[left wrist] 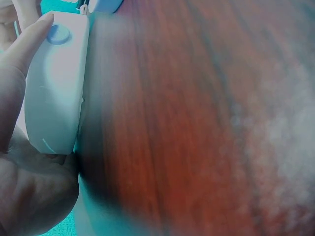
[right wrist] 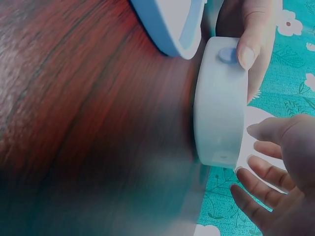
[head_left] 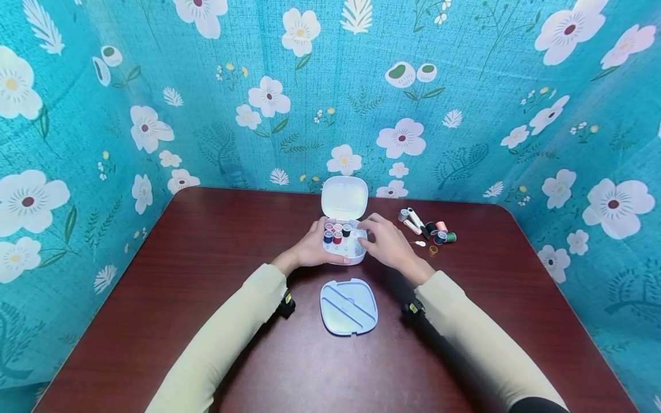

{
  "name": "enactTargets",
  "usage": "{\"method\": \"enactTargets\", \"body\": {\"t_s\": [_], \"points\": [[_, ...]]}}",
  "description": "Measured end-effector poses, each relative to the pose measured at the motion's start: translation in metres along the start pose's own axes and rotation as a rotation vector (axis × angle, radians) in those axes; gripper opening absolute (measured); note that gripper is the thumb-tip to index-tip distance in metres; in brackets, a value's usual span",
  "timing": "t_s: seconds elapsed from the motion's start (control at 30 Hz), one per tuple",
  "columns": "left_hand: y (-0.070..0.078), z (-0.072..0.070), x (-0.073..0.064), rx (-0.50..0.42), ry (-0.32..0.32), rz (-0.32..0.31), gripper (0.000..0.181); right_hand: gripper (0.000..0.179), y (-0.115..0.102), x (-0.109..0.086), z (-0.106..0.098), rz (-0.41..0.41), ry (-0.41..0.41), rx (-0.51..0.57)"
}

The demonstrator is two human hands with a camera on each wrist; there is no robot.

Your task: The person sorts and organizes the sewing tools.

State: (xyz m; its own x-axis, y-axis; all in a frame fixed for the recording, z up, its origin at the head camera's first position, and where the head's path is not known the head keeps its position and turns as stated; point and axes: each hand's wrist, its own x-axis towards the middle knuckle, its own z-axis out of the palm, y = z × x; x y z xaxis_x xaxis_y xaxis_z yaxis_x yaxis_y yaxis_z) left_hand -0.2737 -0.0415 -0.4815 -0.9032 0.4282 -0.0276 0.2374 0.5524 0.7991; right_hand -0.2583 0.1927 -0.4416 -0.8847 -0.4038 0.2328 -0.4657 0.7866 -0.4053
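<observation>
A small white plastic sewing box [head_left: 353, 261] stands on the table with its lid [head_left: 344, 197] raised at the back. My left hand [head_left: 310, 248] grips the box from the left, thumb along the front wall near a blue button [left wrist: 58, 34]. Several thread spools, including a red spool [head_left: 337, 237] and a black spool [head_left: 346, 230], stand upright on the left and back of its pegged inside. At the right rim is my right hand [head_left: 384, 241]; in the right wrist view its fingers [right wrist: 263, 174] are spread and loosely bent, with nothing seen between them.
A light blue plastic tray [head_left: 348, 307] with diagonal ribs lies in front of the box. To the right sit loose spools such as a green spool [head_left: 451, 237], white-handled tools [head_left: 415, 221] and a small yellow ring [head_left: 433, 249]. Behind the table hangs a flowered curtain [head_left: 310, 115].
</observation>
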Motion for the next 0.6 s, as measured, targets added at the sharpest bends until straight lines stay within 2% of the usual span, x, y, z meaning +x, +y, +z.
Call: {"method": "enactTargets", "body": {"t_s": [0.6], "points": [[0.002, -0.001, -0.002, -0.003, 0.002, -0.019, 0.122, 0.029, 0.023, -0.015, -0.013, 0.009, 0.042, -0.004]]}}
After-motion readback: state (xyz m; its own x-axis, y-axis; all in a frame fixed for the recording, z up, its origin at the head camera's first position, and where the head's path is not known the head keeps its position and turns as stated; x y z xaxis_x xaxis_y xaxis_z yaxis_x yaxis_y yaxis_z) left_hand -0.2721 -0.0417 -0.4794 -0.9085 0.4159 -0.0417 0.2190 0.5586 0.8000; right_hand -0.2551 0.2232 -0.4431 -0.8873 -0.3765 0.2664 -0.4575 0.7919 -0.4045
